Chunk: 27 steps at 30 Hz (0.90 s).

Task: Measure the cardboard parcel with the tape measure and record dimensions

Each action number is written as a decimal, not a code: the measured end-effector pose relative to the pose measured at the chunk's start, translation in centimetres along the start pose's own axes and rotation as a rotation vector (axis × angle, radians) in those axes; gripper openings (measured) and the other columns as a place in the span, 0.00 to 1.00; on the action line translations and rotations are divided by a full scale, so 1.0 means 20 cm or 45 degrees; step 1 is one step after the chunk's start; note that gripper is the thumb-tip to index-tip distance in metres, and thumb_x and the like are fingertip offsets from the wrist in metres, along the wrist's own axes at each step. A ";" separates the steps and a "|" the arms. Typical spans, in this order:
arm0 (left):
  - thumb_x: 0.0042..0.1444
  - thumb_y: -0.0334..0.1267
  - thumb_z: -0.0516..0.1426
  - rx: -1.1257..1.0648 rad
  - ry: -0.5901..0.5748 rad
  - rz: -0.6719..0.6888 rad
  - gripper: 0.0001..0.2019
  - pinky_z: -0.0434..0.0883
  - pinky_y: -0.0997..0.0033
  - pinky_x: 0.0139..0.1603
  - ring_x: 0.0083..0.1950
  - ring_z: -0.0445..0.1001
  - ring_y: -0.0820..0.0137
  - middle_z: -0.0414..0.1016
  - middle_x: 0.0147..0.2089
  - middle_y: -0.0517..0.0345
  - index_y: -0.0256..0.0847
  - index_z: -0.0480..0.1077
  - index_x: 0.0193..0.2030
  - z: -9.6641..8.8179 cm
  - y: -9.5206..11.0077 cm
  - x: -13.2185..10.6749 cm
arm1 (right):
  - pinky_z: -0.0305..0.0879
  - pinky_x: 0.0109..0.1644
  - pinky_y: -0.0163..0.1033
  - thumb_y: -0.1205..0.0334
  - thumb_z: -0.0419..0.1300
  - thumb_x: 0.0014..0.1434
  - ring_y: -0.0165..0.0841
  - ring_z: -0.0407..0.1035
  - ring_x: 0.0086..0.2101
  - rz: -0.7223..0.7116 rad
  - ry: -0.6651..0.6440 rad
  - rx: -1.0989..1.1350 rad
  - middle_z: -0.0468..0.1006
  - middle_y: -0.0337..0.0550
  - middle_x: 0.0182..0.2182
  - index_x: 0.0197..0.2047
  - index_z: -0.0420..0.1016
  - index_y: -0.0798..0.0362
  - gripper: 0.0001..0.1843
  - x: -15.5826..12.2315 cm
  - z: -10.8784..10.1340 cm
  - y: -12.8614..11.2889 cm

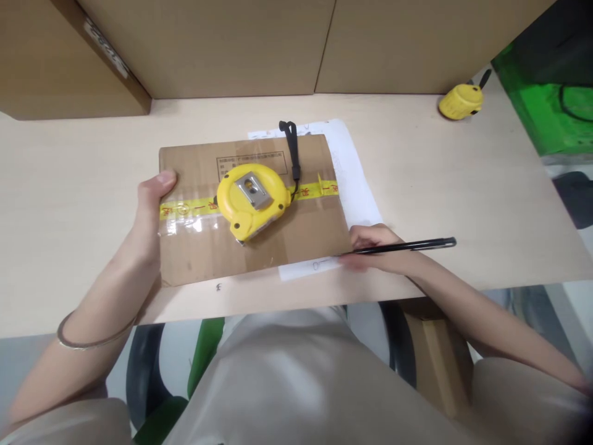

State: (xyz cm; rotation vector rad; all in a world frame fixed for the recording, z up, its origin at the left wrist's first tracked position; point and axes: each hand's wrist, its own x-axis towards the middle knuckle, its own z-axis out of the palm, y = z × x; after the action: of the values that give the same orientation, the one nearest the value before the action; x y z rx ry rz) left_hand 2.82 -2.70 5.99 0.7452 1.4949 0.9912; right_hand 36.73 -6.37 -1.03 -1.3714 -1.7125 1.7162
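Far left, 10 o'clock from the small box: big brown carton (60, 62) on the desk (60, 241), white label strip (106, 46) on its edge. At 8 o'clock, thin bangle (95, 345) on left wrist. Left hand (151, 201) at 9 o'clock grips the small cardboard box (194, 256) by its left edge, thumb on top; the other fingers are hidden, spread can't be told. Box sits mid-view over the desk; can't tell if it's flat or lifted. Yellow tape (189, 209) with red print runs across it, 9 to 3. Yellow tape measure (225, 198) lies on top, about the middle, over that tape, metal clip (253, 190) up. Black strap (293, 151) leads off toward 1. Printed block (227, 162) at 12, partly covered by the measure. White paper (354, 185) under the box, showing mainly at 2 to 3 and a bit at 5. Right hand (377, 236) at 4, fingers narrow, holding a black pen (430, 244) and touching the box's near right corner; pen's far end points to 3. Second yellow tape measure (456, 105) at 2, well apart. Green surface (542, 117) beyond, far right.
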 end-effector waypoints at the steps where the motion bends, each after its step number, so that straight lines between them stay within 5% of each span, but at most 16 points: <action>1: 0.63 0.58 0.53 0.011 0.016 -0.008 0.27 0.87 0.46 0.46 0.46 0.87 0.45 0.86 0.39 0.46 0.38 0.76 0.55 0.00 0.00 0.00 | 0.68 0.25 0.33 0.46 0.72 0.55 0.29 0.72 0.22 -0.004 0.006 0.005 0.77 0.39 0.22 0.30 0.67 0.51 0.22 0.00 0.01 0.00; 7: 0.62 0.58 0.54 0.008 0.060 -0.052 0.27 0.87 0.46 0.45 0.48 0.87 0.43 0.86 0.39 0.48 0.38 0.75 0.55 -0.02 0.00 0.01 | 0.62 0.26 0.31 0.59 0.69 0.52 0.25 0.66 0.24 -0.101 0.040 -0.057 0.73 0.35 0.24 0.29 0.69 0.52 0.12 0.03 0.08 -0.04; 15: 0.63 0.55 0.55 -0.085 -0.004 0.014 0.25 0.87 0.55 0.48 0.51 0.86 0.47 0.86 0.41 0.49 0.36 0.76 0.55 0.00 -0.01 -0.01 | 0.55 0.25 0.32 0.62 0.66 0.53 0.23 0.55 0.22 -0.188 -0.042 -0.187 0.59 0.32 0.18 0.19 0.58 0.52 0.21 0.04 0.08 -0.04; 27: 0.69 0.52 0.48 -0.101 -0.036 0.000 0.26 0.87 0.52 0.45 0.51 0.86 0.47 0.85 0.44 0.52 0.40 0.70 0.65 0.03 0.01 -0.02 | 0.54 0.25 0.33 0.61 0.65 0.55 0.25 0.58 0.23 -0.241 -0.091 -0.186 0.64 0.35 0.20 0.22 0.65 0.52 0.15 0.05 0.07 -0.02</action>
State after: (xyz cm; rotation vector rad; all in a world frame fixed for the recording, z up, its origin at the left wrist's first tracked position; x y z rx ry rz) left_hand 3.37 -2.85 6.38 0.7000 1.4228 1.0297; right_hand 35.05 -6.23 -1.30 -1.1747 -1.9731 1.5806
